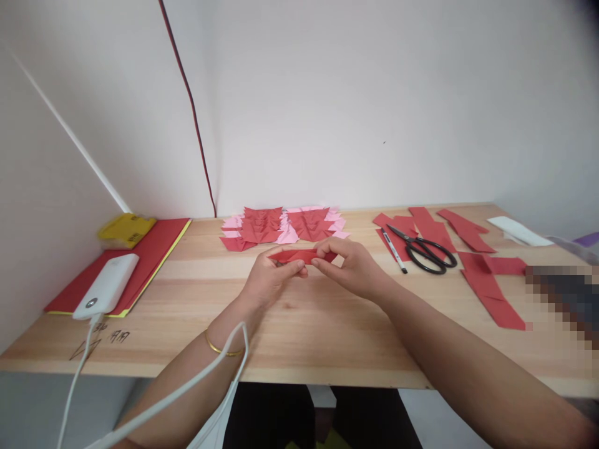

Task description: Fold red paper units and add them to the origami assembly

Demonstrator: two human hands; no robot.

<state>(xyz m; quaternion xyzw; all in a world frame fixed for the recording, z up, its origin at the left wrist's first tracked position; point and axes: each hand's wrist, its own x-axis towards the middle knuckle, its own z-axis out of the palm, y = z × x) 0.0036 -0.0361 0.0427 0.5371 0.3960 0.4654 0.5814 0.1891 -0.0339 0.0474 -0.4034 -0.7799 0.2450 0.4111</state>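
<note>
A narrow folded piece of red paper is held between my two hands above the middle of the table. My left hand pinches its left end, thumb on the near side. At the right end, the thumb and fingers of my right hand close on the same paper. Fingers cover both ends, so its full shape is hidden. Just beyond my hands, several folded red paper pieces and pink paper pieces lie in overlapping rows against the wall.
To the right lie black-handled scissors, a pen and red paper strips. On the left, a white power bank rests on red sheets beside a yellow packet. A white cable crosses my left forearm.
</note>
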